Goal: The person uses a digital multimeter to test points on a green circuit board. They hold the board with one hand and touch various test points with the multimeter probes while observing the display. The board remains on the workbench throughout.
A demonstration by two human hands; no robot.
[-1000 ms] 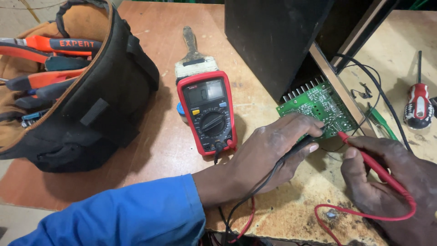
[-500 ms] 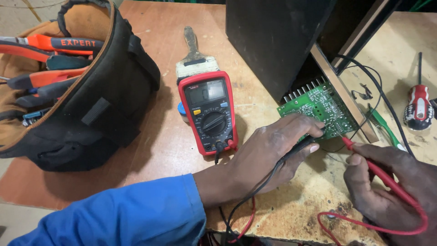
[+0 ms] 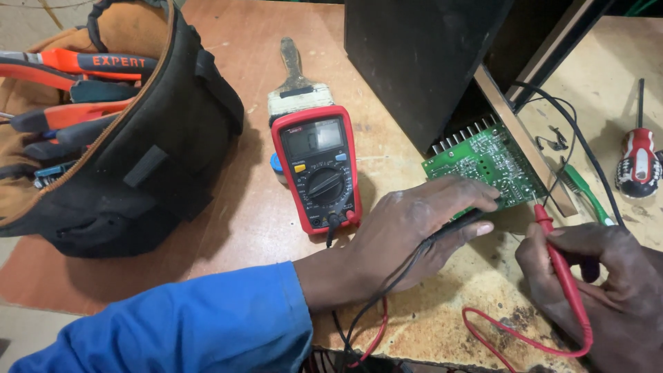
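Observation:
My left hand [image 3: 414, 231] grips a black test probe [image 3: 461, 221], its fingers resting at the near edge of a green circuit board [image 3: 487, 162]. My right hand [image 3: 597, 283] holds a red test probe [image 3: 556, 255], tip against the board's right near corner. Black and red leads run from both probes to a red digital multimeter [image 3: 319, 169] lying on the wooden table [image 3: 242, 207] left of the board. The board sticks out from under a black box [image 3: 421, 62].
A black and tan tool bag [image 3: 103, 145] with orange-handled pliers fills the left. A paintbrush [image 3: 295, 79] lies behind the meter. A red and black screwdriver [image 3: 639, 155] and a green-handled tool [image 3: 583, 192] lie at the right.
My right hand with the red probe has shifted slightly down and right, then back toward the board's corner. My left hand and the meter stay put.

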